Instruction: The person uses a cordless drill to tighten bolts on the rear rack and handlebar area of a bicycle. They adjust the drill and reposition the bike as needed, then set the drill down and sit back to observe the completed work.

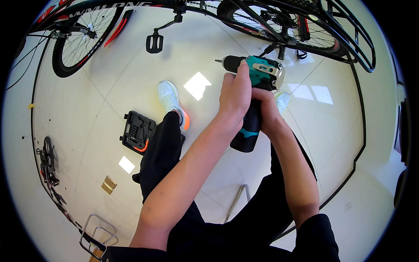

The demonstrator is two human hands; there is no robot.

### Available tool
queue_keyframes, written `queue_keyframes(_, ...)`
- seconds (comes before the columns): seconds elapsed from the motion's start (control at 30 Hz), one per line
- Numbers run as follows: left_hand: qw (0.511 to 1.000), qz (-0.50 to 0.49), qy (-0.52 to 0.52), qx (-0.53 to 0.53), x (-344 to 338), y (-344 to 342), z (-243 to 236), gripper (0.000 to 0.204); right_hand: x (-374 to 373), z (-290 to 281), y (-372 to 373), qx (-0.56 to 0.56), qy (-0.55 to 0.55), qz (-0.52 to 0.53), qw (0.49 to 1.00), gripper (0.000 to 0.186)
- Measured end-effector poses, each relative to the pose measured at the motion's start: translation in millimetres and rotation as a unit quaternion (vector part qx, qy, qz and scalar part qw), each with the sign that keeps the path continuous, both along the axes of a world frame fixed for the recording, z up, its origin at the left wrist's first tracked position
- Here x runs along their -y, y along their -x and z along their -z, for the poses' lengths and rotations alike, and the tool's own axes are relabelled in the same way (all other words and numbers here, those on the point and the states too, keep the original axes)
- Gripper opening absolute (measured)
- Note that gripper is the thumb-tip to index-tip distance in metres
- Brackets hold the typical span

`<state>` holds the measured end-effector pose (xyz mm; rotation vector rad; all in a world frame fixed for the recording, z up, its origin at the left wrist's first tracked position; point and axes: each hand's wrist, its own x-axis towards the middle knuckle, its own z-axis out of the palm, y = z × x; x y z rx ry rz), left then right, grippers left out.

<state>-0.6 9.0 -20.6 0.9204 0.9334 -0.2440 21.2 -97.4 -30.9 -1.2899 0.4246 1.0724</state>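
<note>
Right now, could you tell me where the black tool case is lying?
In the head view the black tool case lies open on the pale tiled floor, on the person's left, beside the left leg and below the white shoe.

Both forearms raised, left grip (pixel 235 94) and right grip (pixel 263 111) closed together.

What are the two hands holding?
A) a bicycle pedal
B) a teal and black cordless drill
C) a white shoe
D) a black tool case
B: the left hand and right hand both wrap the teal and black cordless drill; the black tool case lies on the floor.
</note>
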Motion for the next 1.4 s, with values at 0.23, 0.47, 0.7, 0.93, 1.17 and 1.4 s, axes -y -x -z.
queue_keyframes(0.23, 1.0, -0.018, 0.003, -0.011, -1.1, 1.6, 1.6, 0.041, -5.5, 2.0, 3.2, -0.028, -0.001, 0.001, 1.0, 0.031)
queue_keyframes(0.47, 0.999, -0.022, -0.023, 0.003, -2.4, 3.6, 7.3, 0.043, -11.2, 1.4, 4.4, -0.032, 0.009, -0.004, 0.999, 0.033)
queue_keyframes(0.7, 0.998, 0.04, -0.046, 0.005, -11.8, 7.8, -2.7, 0.06, -14.6, 1.6, 2.7, -0.064, -0.015, 0.048, 0.997, 0.029)
queue_keyframes(0.93, 0.992, 0.094, -0.089, -0.006, -16.0, 10.3, 1.2, 0.066, -15.0, 4.9, 3.1, -0.085, -0.031, 0.057, 0.994, 0.029)
queue_keyframes(1.17, 0.991, 0.096, -0.092, -0.004, -17.7, 10.7, 4.4, 0.067, -16.2, 10.7, 3.0, -0.09, -0.023, 0.04, 0.995, 0.031)
queue_keyframes(1.4, 0.99, 0.101, -0.098, -0.018, -19.3, 9.7, 0.5, 0.069, -18.3, 13.7, 2.4, -0.088, -0.032, 0.066, 0.993, 0.031)
